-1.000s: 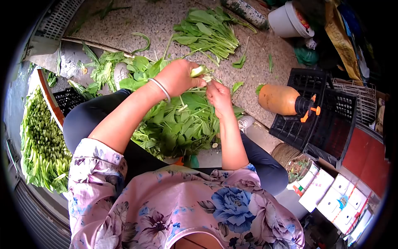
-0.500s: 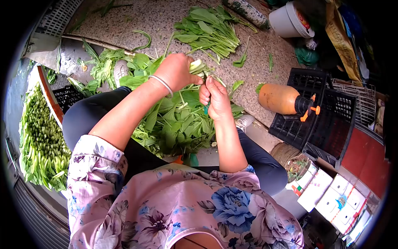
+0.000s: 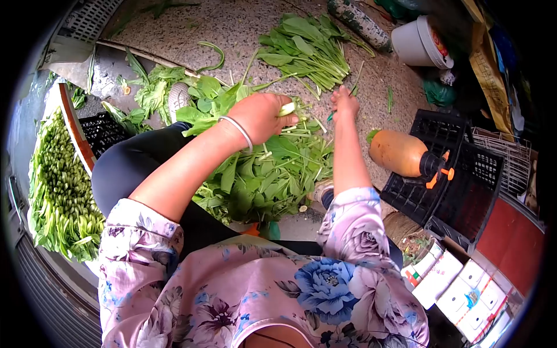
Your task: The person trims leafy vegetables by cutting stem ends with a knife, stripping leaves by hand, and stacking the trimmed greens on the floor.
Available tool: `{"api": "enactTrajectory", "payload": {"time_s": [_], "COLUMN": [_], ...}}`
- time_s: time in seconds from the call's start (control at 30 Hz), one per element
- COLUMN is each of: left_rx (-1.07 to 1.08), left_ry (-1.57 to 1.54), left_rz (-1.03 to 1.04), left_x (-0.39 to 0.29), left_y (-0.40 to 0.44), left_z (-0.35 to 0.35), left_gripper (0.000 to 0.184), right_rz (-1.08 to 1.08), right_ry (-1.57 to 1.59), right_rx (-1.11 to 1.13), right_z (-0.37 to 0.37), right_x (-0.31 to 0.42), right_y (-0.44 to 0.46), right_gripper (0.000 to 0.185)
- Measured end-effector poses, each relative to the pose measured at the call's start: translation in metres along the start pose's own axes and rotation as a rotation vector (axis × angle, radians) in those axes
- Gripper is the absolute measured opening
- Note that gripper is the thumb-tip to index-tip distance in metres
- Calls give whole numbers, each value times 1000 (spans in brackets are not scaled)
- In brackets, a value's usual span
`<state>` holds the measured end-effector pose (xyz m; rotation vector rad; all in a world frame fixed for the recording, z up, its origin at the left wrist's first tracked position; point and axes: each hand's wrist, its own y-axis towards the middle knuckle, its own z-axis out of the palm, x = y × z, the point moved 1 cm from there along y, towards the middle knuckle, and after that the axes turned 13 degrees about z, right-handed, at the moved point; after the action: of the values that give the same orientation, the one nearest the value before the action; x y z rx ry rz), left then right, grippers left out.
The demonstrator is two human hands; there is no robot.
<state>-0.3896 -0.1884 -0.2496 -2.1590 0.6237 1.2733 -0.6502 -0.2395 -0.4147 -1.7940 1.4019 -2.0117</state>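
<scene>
My left hand (image 3: 264, 118), with a bracelet at the wrist, is closed around a bunch of leafy greens (image 3: 219, 103); the pale stem ends poke out by the thumb and the leaves fan out to the left. My right hand (image 3: 345, 103) is closed near the lower end of the bundle of greens (image 3: 304, 49) on the speckled surface. A small green object (image 3: 331, 116) shows at its fingers, its shape too small to make out. Below both hands, between my legs, lies a large heap of loose greens (image 3: 261, 182).
An orange spray bottle (image 3: 397, 152) lies by black crates (image 3: 426, 156) on the right. A white bucket (image 3: 415, 43) stands at the upper right. Tightly packed greens (image 3: 61, 185) fill the far left, beside a brown edge (image 3: 75, 127). White boxes (image 3: 473, 293) sit lower right.
My right hand has moved away from the left one, up and to the right toward the bundle. My left hand still holds its bunch and has shifted slightly right and down. The view has shifted a little.
</scene>
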Motion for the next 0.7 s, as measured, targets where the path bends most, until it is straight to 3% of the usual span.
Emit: {"api": "enactTrajectory", "payload": {"time_s": [0.07,0.2,0.3,0.4,0.63,0.7], "left_rx": [-29,-43,-11,-68,7,1], "left_ry": [111,314,365,373,411,416], "left_rz": [4,16,-2,84,30,36], "left_x": [-3,-5,-7,0,-4,-4], "left_y": [0,2,2,-1,-3,-3], "left_z": [-3,-5,-4,3,2,2], "left_gripper": [32,31,32,31,29,29], "right_rz": [158,110,68,158,318,350], "right_ry": [117,22,101,125,0,44], "right_rx": [-84,-167,-144,-98,-268,-199], "right_z": [9,19,19,17,34,33], "right_x": [10,15,15,15,32,26], "right_y": [26,31,24,23,34,53], "right_gripper": [20,20,22,18,32,30]}}
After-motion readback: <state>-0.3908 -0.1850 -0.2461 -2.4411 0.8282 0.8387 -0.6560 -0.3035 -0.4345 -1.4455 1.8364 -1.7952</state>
